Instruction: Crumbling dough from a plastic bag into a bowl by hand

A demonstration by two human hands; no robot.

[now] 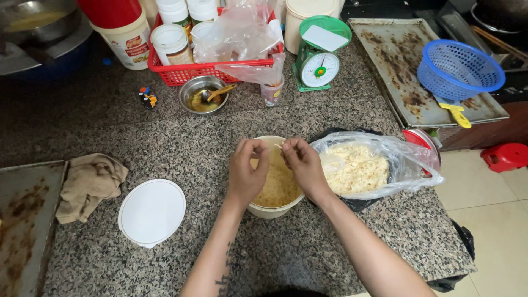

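Note:
A cream plastic tub [273,210] holding pale yellow shredded food stands on the granite counter in front of me. Both hands hover over it. My left hand [247,171] and my right hand [304,165] have their fingertips pinched together on a small pale piece of the food above the tub's far rim. To the right lies a clear plastic bag [385,165] filled with pale crumbly pieces, touching my right hand's side.
A white round lid [152,211] and a beige rag [88,184] lie at left, by a worn baking tray [22,220]. Behind are a steel bowl with a spoon [202,94], a red basket of jars [187,70], a green kitchen scale [318,60], another tray [396,71] and a blue strainer [459,69].

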